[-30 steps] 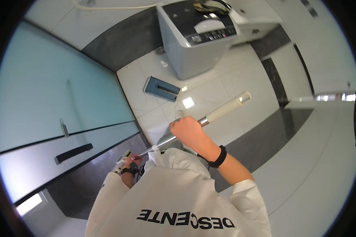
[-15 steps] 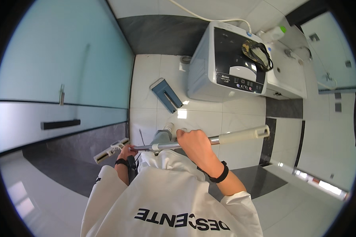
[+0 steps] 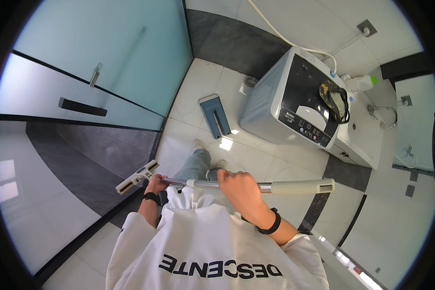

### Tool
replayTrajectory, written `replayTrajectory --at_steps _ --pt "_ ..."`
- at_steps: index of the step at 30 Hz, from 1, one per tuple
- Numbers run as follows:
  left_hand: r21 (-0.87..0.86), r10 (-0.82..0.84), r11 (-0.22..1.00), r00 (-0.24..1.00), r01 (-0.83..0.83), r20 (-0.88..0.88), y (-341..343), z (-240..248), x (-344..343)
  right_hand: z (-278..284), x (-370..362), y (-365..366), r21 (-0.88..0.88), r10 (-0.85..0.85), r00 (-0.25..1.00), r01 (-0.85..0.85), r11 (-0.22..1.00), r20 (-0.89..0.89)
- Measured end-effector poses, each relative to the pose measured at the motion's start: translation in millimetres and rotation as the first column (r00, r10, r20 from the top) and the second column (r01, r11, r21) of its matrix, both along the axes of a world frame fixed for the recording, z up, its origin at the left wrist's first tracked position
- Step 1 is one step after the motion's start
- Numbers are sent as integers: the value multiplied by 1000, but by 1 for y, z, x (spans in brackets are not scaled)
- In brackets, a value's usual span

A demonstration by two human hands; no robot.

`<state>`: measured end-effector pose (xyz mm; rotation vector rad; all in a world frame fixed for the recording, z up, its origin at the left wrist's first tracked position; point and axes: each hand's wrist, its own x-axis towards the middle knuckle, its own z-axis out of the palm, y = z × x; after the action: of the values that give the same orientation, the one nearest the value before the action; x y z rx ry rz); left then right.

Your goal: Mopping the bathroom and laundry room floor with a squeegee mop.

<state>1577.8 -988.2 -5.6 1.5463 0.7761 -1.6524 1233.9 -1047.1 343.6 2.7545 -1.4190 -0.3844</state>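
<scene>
A flat mop (image 3: 204, 183) lies crosswise in front of my body, with a silver metal pole and a cream grip at its right end. My left hand (image 3: 156, 184) is closed around the pole close to the mop head (image 3: 137, 177), which is a narrow cream bar. My right hand (image 3: 238, 187) wraps the pole just left of the cream grip, knuckles up. Ahead on the tiled floor stands a narrow blue mop bucket (image 3: 214, 116) with slots in its top. Fingers of both hands are partly hidden.
A washing machine (image 3: 295, 101) with a camouflage-patterned item (image 3: 331, 99) on its lid stands ahead to the right. Beside it are a white sink (image 3: 366, 137) and a white bottle (image 3: 360, 83) with a green cap. On the left are frosted glass doors (image 3: 116, 48).
My view has turned to the left, so the room appears rotated clockwise. The mop stays in both hands, and its grip end sits slightly lower in the picture.
</scene>
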Motion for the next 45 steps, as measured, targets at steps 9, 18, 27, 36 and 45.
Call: replayTrajectory --at_steps 9,18,27,36,45 --pt "170 587 800 810 -576 -16 1 -27 38 -35 55 -38 70 115 992 -112 991 -51" --pt "133 658 752 746 -645 -103 9 -83 39 -40 92 -76 23 192 976 -191 981 -99" --pt "161 707 705 666 -691 -238 -1 -108 16 -29 119 -108 11 301 931 -305 952 -205" --pt "150 688 721 674 -676 -269 -41 -100 2 -19 112 -131 -38 287 922 -307 951 -261" --pt "105 650 757 728 -644 -219 -78 -79 34 -42 87 -128 -117 199 964 -221 968 -175"
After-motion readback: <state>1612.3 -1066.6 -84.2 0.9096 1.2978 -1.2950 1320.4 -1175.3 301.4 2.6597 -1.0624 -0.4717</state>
